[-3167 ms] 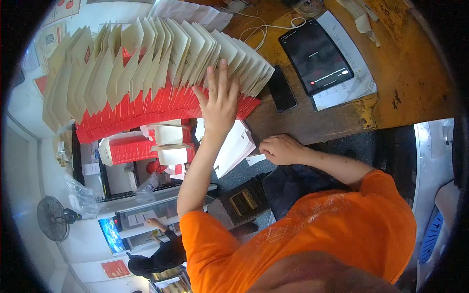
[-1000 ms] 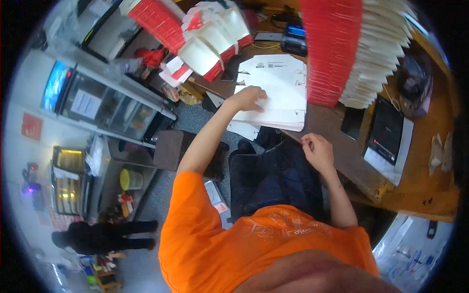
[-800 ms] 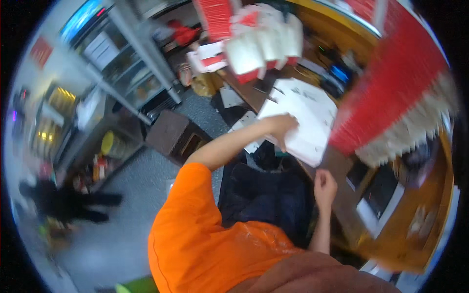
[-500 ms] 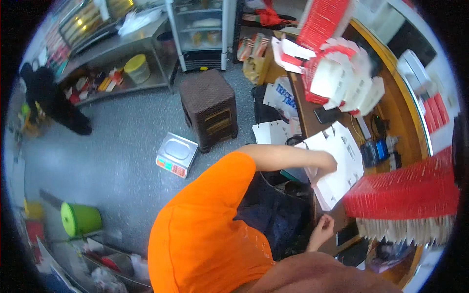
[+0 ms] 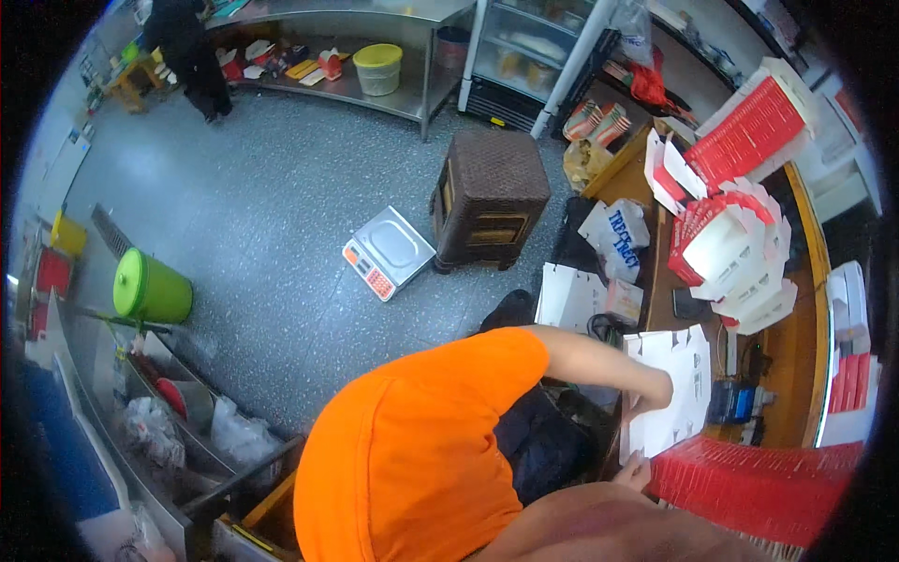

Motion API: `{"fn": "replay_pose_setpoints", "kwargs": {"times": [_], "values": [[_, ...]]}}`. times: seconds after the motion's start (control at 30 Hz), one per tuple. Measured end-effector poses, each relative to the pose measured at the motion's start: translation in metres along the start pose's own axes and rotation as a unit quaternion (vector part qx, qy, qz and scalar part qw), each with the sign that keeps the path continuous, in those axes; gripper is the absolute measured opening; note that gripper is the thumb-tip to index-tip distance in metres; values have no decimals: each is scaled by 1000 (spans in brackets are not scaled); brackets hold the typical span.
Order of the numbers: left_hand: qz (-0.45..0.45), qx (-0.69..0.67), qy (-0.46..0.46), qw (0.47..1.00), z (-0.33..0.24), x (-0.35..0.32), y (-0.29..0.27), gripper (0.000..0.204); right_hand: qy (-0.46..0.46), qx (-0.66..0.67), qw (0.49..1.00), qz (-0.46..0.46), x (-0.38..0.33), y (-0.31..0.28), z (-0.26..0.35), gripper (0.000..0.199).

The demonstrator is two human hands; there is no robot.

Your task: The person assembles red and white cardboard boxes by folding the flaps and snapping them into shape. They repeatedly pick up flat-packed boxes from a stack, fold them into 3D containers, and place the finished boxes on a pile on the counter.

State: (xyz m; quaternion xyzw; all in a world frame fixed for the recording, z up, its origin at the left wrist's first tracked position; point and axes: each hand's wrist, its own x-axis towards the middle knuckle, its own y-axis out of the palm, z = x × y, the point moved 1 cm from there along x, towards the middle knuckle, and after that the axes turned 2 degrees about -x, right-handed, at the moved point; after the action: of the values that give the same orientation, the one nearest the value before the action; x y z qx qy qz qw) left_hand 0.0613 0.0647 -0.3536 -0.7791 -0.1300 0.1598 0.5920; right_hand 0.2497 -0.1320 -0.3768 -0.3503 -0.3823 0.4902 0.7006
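Observation:
A flat white carton blank (image 5: 688,361) with small dark print lies on the brown desk at the right. My left hand (image 5: 655,391) reaches over it from an orange sleeve, wrist bent and fingers curled back at the blank's left side; the fingertips are partly hidden. At the blank's near corner is my right hand (image 5: 634,471), its fingers closed on the edge. A long row of red, nested cartons (image 5: 749,487) stands just right of my right hand. Beyond the blank sit white and red folded cartons (image 5: 740,248) and a dark phone (image 5: 691,302).
A metal scale (image 5: 391,251) and a brown woven stool (image 5: 492,197) stand on the floor. White bags (image 5: 571,298) lean by the desk. A green bin (image 5: 152,286) is at the left, a glass-door fridge (image 5: 534,56) at the back. Another person (image 5: 187,56) stands far left.
The view has shifted, so the room appears lower and further right. My right hand has come from beside the desk edge up to the blank's near corner. My left hand stays over the blank.

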Motion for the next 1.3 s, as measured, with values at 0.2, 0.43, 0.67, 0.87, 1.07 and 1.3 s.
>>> {"fn": "replay_pose_setpoints", "kwargs": {"times": [0.2,0.43,0.67,0.87,1.07,1.3], "values": [[-24,3,-84,996,-17,-17,10,76,30,-55,998,29,-15,2,86,64],[-75,-13,-87,993,-30,-33,-2,82,11,51,993,-103,-9,5,78,69],[-152,-54,-73,984,-27,-38,20,86,134,141,979,-57,30,21,6,55],[-289,-187,-14,939,-29,-47,49,85,5,65,994,-90,46,-5,46,46],[-520,-326,2,790,-49,-66,-5,23,-132,300,920,-215,29,-24,150,51],[-621,-385,38,681,-56,-162,-102,24,-129,415,898,-64,-21,-28,220,91]]}}
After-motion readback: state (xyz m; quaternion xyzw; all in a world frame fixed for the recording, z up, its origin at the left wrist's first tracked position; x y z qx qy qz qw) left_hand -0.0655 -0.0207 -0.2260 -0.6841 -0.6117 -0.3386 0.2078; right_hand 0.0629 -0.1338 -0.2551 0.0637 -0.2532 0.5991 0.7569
